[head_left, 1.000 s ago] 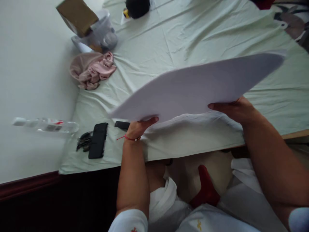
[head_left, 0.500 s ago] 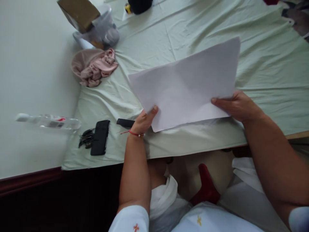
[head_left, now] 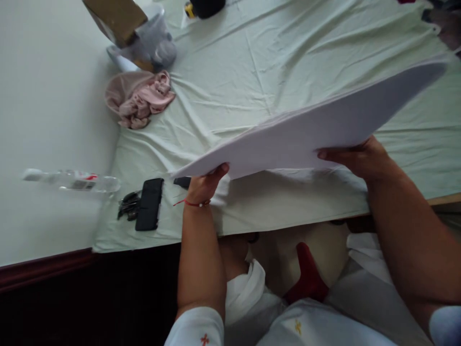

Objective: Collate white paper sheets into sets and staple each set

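A stack of white paper sheets is held up over the green cloth, tilted and slightly curved, its far right corner raised and blurred. My left hand grips the lower left edge, thumb on top and the other fingers beneath, hidden by the sheets. At the lower right edge my right hand pinches the paper, thumb lying on its face. A dark flat object lies partly hidden behind my left hand.
On the green cloth lie a black phone, dark keys and a clear bottle. Pink fabric, a clear plastic tub and a cardboard box stand at the upper left.
The sheets have tilted and spread toward the right, their face now seen at a flatter angle. My left hand has shifted slightly left; both hands still hold the paper.
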A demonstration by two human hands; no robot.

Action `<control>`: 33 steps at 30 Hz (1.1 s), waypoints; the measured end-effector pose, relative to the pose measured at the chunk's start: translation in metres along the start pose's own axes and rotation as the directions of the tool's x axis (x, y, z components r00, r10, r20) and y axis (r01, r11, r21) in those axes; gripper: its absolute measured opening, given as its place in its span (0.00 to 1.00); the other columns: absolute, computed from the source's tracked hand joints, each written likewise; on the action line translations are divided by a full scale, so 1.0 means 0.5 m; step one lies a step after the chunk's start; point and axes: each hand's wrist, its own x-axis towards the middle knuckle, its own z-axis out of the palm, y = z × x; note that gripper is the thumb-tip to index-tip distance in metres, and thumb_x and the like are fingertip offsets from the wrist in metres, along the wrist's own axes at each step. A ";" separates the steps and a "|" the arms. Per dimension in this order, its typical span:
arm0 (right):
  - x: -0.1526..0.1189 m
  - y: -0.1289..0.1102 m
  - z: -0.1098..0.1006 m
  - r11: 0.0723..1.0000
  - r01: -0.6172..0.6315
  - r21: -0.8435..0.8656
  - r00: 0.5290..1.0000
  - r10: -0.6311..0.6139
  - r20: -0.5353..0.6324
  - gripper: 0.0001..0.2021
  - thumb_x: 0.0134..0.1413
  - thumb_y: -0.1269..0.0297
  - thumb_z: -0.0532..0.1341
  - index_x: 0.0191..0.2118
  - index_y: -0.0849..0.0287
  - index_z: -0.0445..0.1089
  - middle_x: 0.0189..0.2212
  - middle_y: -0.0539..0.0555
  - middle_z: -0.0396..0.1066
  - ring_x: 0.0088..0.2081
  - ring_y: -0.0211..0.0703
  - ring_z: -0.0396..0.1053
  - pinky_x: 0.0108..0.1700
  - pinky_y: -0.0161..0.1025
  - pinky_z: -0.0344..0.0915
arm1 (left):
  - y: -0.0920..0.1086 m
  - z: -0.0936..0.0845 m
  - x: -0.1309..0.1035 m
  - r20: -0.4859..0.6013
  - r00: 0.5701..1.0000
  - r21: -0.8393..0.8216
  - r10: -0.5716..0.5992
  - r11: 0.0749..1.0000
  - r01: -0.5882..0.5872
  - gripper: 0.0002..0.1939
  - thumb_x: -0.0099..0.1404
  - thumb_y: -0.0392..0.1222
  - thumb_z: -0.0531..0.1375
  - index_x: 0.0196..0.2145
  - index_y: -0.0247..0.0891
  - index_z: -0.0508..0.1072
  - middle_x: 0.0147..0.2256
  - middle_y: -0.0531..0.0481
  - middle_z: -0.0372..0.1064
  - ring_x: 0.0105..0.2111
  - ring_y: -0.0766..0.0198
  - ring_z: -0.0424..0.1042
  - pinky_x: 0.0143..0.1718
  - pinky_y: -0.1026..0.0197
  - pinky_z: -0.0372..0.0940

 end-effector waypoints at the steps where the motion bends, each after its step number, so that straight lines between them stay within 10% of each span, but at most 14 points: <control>1: 0.000 -0.001 0.001 1.000 0.004 -0.020 1.000 -0.004 -0.004 0.19 0.35 0.62 0.82 0.35 0.57 0.78 0.41 0.53 0.79 0.46 0.49 0.74 0.55 0.48 0.74 | 0.000 0.001 -0.001 0.002 1.000 0.018 0.005 1.000 -0.005 0.19 0.55 0.56 0.75 0.36 0.41 0.81 0.39 0.47 0.80 0.41 0.56 0.77 0.55 0.50 0.73; 12: 0.020 0.005 0.011 0.997 0.060 0.038 0.997 -0.062 0.043 0.15 0.35 0.61 0.80 0.29 0.53 0.77 0.43 0.55 0.80 0.63 0.56 0.67 0.67 0.52 0.64 | -0.013 0.025 0.019 0.035 0.999 0.117 0.040 0.992 -0.043 0.23 0.53 0.56 0.75 0.39 0.39 0.79 0.41 0.44 0.80 0.48 0.50 0.77 0.59 0.49 0.70; 20: 0.027 0.037 -0.003 0.977 -0.151 0.154 0.987 0.158 -0.037 0.19 0.50 0.48 0.76 0.41 0.57 0.81 0.36 0.51 0.80 0.32 0.39 0.75 0.32 0.34 0.74 | 0.004 0.037 0.019 0.194 0.981 0.025 0.020 0.999 -0.025 0.26 0.60 0.60 0.72 0.45 0.34 0.81 0.47 0.40 0.81 0.51 0.53 0.78 0.59 0.51 0.72; 33: 0.029 0.016 0.013 0.958 0.002 0.288 0.987 0.044 -0.152 0.19 0.40 0.52 0.81 0.35 0.57 0.82 0.35 0.49 0.82 0.31 0.33 0.75 0.35 0.33 0.76 | 0.019 0.039 0.008 0.223 0.974 0.040 0.041 0.998 -0.051 0.25 0.57 0.56 0.74 0.45 0.35 0.81 0.46 0.41 0.81 0.48 0.53 0.79 0.58 0.49 0.73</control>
